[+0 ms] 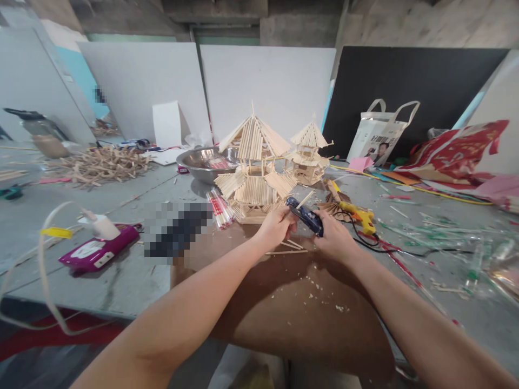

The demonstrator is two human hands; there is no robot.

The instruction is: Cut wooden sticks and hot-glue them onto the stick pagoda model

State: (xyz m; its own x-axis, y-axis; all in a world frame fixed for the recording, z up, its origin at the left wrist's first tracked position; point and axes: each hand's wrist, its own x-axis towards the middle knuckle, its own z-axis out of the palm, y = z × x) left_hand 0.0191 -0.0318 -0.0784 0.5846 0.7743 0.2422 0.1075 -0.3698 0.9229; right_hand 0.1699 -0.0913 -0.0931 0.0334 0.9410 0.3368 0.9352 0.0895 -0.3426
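many pale chips (316,289) lie on the brown board (284,319) at the person's side of the larger pavilion (253,192), with a few loose sticks (287,252) nearer to it. just before the pavilion, the right hand (334,235) grips a dark blue hand tool (310,220); the left hand (279,222) is closed by the tool's head, where a pale stick (305,200) shows, though what its fingers pinch is hidden. the pavilion itself stands upright on the table (141,292), its lower eaves, posts and peaked roof in place, so it looks mostly built; the chips suggest trimming, and perhaps small pieces are left to fit. wrapped sticks (220,209) lie left of it, a yellow glue gun (360,216) right. behind it to the right, a smaller pavilion (308,156) also looks roofed.
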